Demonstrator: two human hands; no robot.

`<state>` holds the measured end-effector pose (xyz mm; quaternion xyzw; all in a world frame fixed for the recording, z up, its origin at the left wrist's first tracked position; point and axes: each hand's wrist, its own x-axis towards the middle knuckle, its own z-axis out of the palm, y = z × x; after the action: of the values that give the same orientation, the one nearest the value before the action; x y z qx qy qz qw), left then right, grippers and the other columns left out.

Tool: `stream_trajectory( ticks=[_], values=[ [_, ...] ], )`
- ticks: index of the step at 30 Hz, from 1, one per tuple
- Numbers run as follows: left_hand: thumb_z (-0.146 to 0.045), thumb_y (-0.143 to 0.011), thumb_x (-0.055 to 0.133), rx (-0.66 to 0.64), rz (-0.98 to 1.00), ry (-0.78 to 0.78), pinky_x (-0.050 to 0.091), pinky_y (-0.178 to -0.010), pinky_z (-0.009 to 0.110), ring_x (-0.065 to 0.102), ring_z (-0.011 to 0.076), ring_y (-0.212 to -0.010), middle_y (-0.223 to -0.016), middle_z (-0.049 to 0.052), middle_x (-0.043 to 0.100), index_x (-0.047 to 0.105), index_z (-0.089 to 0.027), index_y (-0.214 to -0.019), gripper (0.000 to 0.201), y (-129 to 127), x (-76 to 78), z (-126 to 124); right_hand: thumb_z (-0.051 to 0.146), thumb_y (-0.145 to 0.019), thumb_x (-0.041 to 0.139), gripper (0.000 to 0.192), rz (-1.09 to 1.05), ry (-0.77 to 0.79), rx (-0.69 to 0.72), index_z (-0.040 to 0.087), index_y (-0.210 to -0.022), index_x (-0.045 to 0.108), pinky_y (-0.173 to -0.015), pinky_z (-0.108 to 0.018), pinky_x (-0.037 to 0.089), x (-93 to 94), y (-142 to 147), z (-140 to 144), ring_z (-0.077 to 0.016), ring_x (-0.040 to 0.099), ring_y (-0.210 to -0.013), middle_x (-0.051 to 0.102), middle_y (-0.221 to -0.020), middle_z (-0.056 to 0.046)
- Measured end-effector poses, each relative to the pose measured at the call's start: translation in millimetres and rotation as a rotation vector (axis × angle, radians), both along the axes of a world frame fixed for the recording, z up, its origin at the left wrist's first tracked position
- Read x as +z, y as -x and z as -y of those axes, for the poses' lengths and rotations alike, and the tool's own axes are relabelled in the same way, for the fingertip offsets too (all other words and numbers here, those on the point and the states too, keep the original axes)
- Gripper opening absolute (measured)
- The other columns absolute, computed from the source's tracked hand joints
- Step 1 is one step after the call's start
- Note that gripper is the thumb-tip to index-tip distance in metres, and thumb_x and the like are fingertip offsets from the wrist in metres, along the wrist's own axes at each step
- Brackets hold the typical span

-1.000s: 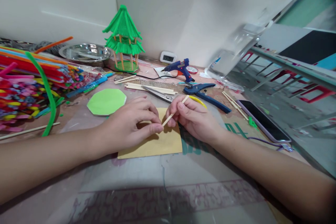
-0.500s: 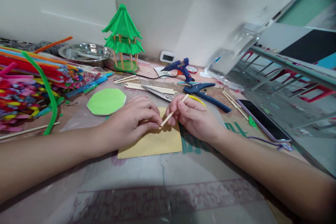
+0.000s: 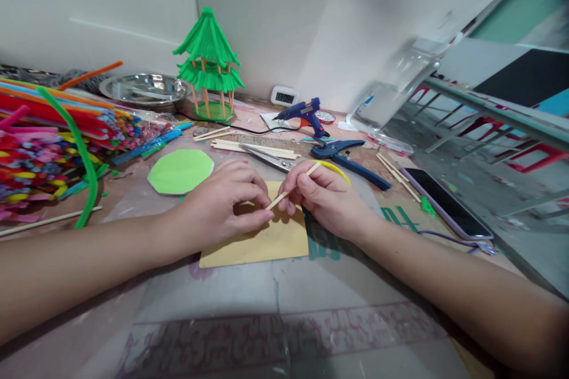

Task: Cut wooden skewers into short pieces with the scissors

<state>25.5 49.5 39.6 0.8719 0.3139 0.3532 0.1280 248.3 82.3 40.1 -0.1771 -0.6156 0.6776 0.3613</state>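
My right hand (image 3: 326,198) pinches a thin wooden stick (image 3: 291,186) partway along, fingers closed round it, upper end angled up and away toward the scissors (image 3: 271,160). My left hand (image 3: 222,207) is curled, thumb and forefinger closed at the stick's lower tip. Whether they grip the tip or something small against it, I cannot tell. Both hands work just above a tan card (image 3: 262,243) lying flat on the counter (image 3: 311,308).

Around: green paper octagon (image 3: 180,172) left of the card. Loose sticks (image 3: 253,148) behind the hands. Blue glue gun (image 3: 304,113) and blue pliers (image 3: 347,160) beyond my right hand. Finished green pagoda model (image 3: 208,65) at the back, metal bowl (image 3: 144,89) beside it. Heap of coloured pipe cleaners (image 3: 48,142) far left, phone (image 3: 447,204) far right.

Step, as I judge it: readying one stick, probably as a post like those under the pagoda roof. The tip is being handled or lined up, not yet fixed to anything. Next move would call for a steady pinch near the lower end and a clear spot on the card or octagon. If glue is wanted, the right hand must free itself, since the gun lies out of easy reach.
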Motion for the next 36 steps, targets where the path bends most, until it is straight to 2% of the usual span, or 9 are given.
stream_trajectory(
  ticks=[7,14,18,24,27,30,33,36],
  values=[
    [-0.028,-0.092,0.069,-0.019,-0.008,0.011,0.039,-0.090,0.036,0.060,0.0169,-0.088,-0.086,-0.002,0.068,0.073,-0.023,-0.081,0.013,2.2,-1.2,-1.3,0.040,-0.095,0.067,0.022,-0.029,0.060,-0.052,0.019,-0.087,0.066,-0.066,-0.021,0.054,4.4,2.8,-0.4,-0.0095,0.066,-0.065,0.070,-0.077,0.001],
    [-0.037,-0.093,0.067,-0.026,-0.005,0.010,0.038,-0.094,0.039,0.060,0.0172,-0.085,-0.085,0.000,0.067,0.072,-0.020,-0.082,0.021,1.9,0.5,0.3,0.039,-0.095,0.067,0.021,-0.031,0.034,-0.046,0.019,-0.088,0.068,-0.067,-0.020,0.054,2.4,2.2,-0.8,-0.0088,0.066,-0.066,0.070,-0.078,0.001],
    [-0.033,-0.096,0.062,-0.016,-0.017,0.015,0.038,-0.093,0.038,0.060,0.0166,-0.086,-0.085,-0.001,0.067,0.070,-0.020,-0.082,0.021,1.4,1.0,0.2,0.040,-0.095,0.066,0.021,-0.006,0.025,-0.034,0.019,-0.090,0.067,-0.068,-0.020,0.054,2.0,1.1,-1.2,-0.0090,0.067,-0.068,0.070,-0.078,0.001],
    [-0.031,-0.092,0.069,-0.006,-0.028,0.065,0.040,-0.088,0.035,0.059,0.0168,-0.088,-0.084,-0.002,0.067,0.068,-0.021,-0.083,0.014,2.2,0.3,-0.3,0.040,-0.096,0.065,0.023,-0.005,0.039,-0.039,0.019,-0.088,0.066,-0.067,-0.021,0.053,3.5,1.6,-0.1,-0.0095,0.065,-0.066,0.068,-0.075,0.001],
    [-0.034,-0.092,0.068,-0.016,-0.072,0.088,0.042,-0.087,0.034,0.060,0.0172,-0.091,-0.090,0.000,0.068,0.070,-0.021,-0.090,0.013,2.2,0.2,1.4,0.041,-0.096,0.065,0.025,0.013,0.041,-0.057,0.019,-0.085,0.065,-0.066,-0.021,0.053,2.5,1.7,-0.3,-0.0095,0.064,-0.066,0.066,-0.075,0.002],
    [-0.040,-0.091,0.068,-0.028,-0.143,0.095,0.044,-0.088,0.035,0.060,0.0197,-0.098,-0.102,0.004,0.067,0.071,-0.021,-0.101,0.022,1.8,-0.6,3.4,0.042,-0.095,0.066,0.025,0.043,0.029,-0.074,0.019,-0.084,0.063,-0.066,-0.023,0.052,3.2,1.1,1.1,-0.0100,0.062,-0.065,0.066,-0.077,0.001],
    [-0.043,-0.091,0.066,-0.022,-0.214,0.095,0.046,-0.089,0.037,0.060,0.0221,-0.102,-0.109,0.007,0.066,0.072,-0.019,-0.108,0.030,2.2,-1.6,4.4,0.045,-0.095,0.063,0.027,0.137,-0.064,-0.136,0.019,-0.085,0.064,-0.067,-0.025,0.051,9.5,-1.1,4.2,-0.0119,0.061,-0.067,0.065,-0.078,0.000],
    [-0.043,-0.093,0.064,-0.021,-0.243,0.108,0.047,-0.092,0.039,0.060,0.0233,-0.107,-0.115,0.008,0.066,0.072,-0.020,-0.112,0.032,3.3,-1.8,4.2,0.042,-0.101,0.054,0.029,0.335,-0.328,-0.300,0.019,-0.085,0.063,-0.065,-0.026,0.048,18.1,-5.6,5.7,-0.0133,0.060,-0.070,0.062,-0.079,-0.001]
  ],
)
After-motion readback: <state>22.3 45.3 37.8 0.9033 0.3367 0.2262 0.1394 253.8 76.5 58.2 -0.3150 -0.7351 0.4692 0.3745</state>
